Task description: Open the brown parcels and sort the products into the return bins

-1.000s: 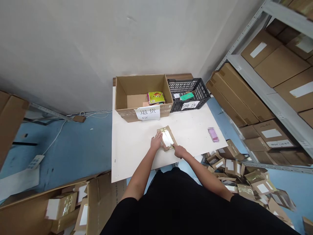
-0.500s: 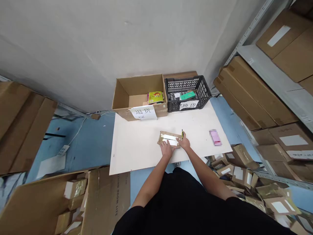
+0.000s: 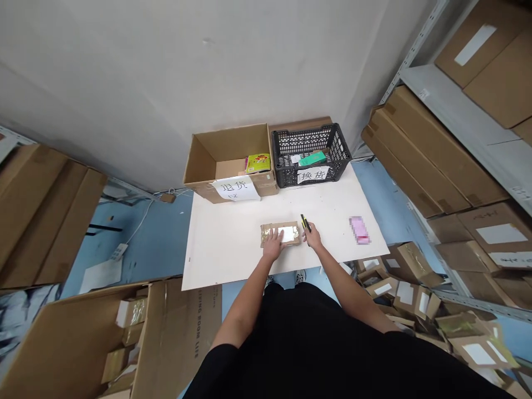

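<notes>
On the white table (image 3: 216, 244) lies a small taped cardboard parcel (image 3: 293, 227) with a white label on top. My left hand (image 3: 273, 245) rests on its near side, fingers spread over the label and tape. Just right of the parcel, apart from it, my right hand (image 3: 312, 237) grips a black-and-yellow box cutter (image 3: 305, 223) that points away from me. Whether its blade is out is too small to tell.
Behind the parcel stand an open carton (image 3: 203, 191) holding a yellow packet and a black plastic crate (image 3: 282, 176) with a green box. A pink blurred item (image 3: 359, 230) lies at the table's right. Parcels (image 3: 405, 293) pile below right; a big carton (image 3: 183, 332) stands lower left.
My right hand has come off the parcel with the box cutter and now sits beside it. The parcel lies flatter and squarer, and my left hand has spread out on it.
</notes>
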Available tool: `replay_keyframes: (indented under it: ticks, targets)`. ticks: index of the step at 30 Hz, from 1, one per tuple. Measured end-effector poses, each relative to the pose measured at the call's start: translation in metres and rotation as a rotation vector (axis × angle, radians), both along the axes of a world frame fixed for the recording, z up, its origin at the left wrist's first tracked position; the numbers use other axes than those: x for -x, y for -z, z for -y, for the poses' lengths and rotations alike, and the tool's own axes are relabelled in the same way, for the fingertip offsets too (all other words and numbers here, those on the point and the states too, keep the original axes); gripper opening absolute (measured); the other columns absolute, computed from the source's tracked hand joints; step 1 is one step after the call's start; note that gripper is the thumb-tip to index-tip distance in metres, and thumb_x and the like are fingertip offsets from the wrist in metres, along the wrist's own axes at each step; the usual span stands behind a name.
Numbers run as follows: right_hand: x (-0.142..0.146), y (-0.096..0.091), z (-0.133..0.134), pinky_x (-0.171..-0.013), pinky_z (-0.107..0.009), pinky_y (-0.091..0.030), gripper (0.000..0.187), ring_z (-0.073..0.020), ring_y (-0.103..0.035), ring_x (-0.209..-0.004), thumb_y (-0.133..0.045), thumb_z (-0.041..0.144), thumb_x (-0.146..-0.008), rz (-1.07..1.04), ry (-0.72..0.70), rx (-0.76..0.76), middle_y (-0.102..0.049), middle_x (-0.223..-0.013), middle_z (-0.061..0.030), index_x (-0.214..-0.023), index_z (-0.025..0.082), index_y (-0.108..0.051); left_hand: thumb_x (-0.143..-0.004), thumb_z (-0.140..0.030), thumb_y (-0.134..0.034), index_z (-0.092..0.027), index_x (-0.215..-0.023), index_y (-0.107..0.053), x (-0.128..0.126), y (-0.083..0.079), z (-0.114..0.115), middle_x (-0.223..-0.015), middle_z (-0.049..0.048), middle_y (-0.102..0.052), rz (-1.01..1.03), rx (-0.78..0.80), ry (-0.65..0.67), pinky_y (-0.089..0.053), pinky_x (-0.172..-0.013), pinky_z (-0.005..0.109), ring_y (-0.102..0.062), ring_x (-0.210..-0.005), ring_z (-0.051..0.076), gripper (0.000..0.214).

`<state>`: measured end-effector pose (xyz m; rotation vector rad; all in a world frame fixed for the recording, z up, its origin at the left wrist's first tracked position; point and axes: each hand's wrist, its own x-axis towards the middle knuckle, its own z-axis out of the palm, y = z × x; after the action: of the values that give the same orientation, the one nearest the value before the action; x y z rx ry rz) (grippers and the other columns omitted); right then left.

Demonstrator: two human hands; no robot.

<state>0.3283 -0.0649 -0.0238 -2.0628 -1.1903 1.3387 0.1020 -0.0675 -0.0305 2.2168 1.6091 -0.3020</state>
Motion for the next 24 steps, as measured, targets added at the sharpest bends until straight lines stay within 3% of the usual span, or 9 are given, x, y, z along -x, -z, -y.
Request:
replay_keyframes:
  ticks: [3, 5, 10, 18, 24]
  targets:
    - [-0.017, -0.003, 0.016, -0.056, -0.022, -0.054, 0.034, -0.0124, -0.07, -0.057, -0.048, 0.029, -0.105, -0.177, 0.048, 0.055, -0.074, -0.099, 0.0001, -0.138, 0.023, -0.047, -0.106, -0.05, -0.051, -0.027, -0.171, -0.028, 0.0, 0.008, -0.004, -0.179, 0.0108, -0.02, -0.016, 0.06, 0.011, -0.03, -0.128, 0.056, -0.015, -0.165, 0.036, 0.072]
    - [-0.023, -0.006, 0.02, -0.052, -0.021, -0.052, 0.031, -0.0111, -0.065, -0.048, -0.048, 0.028, -0.106, -0.185, 0.033, 0.076, -0.07, -0.087, 0.0034, -0.137, 0.023, -0.048, -0.106, -0.051, -0.049, -0.027, -0.171, -0.027, -0.001, 0.011, -0.005, -0.18, 0.0106, -0.017, -0.022, 0.078, 0.004, -0.029, -0.128, 0.057, -0.013, -0.166, 0.036, 0.073]
    - [-0.022, -0.017, 0.013, -0.052, -0.019, -0.047, 0.022, -0.0094, -0.059, -0.042, -0.047, 0.03, -0.11, -0.055, -0.16, 0.112, -0.062, -0.069, 0.0073, -0.128, 0.022, -0.057, -0.105, -0.053, -0.049, -0.027, -0.172, -0.025, -0.004, 0.013, -0.005, -0.18, 0.0102, -0.015, -0.032, 0.077, -0.003, -0.028, -0.129, 0.059, -0.012, -0.166, 0.037, 0.075]
    - [-0.016, -0.035, 0.005, -0.055, -0.024, -0.047, 0.025, -0.0099, -0.06, -0.041, -0.045, 0.032, -0.112, 0.172, -0.357, 0.159, -0.076, -0.097, -0.0061, -0.127, 0.019, -0.059, -0.106, -0.055, -0.047, -0.03, -0.172, -0.024, -0.004, 0.01, -0.008, -0.18, 0.009, -0.015, -0.046, 0.097, -0.006, -0.027, -0.129, 0.06, -0.011, -0.166, 0.036, 0.074]
    - [-0.015, -0.038, 0.028, -0.056, -0.022, -0.046, 0.023, -0.0092, -0.061, -0.044, -0.048, 0.034, -0.112, 0.205, -0.409, 0.208, -0.076, -0.101, -0.0073, -0.127, 0.019, -0.058, -0.106, -0.054, -0.047, -0.028, -0.171, -0.026, -0.009, 0.004, -0.007, -0.18, 0.008, -0.013, -0.059, 0.119, -0.035, -0.028, -0.13, 0.055, -0.009, -0.166, 0.034, 0.073]
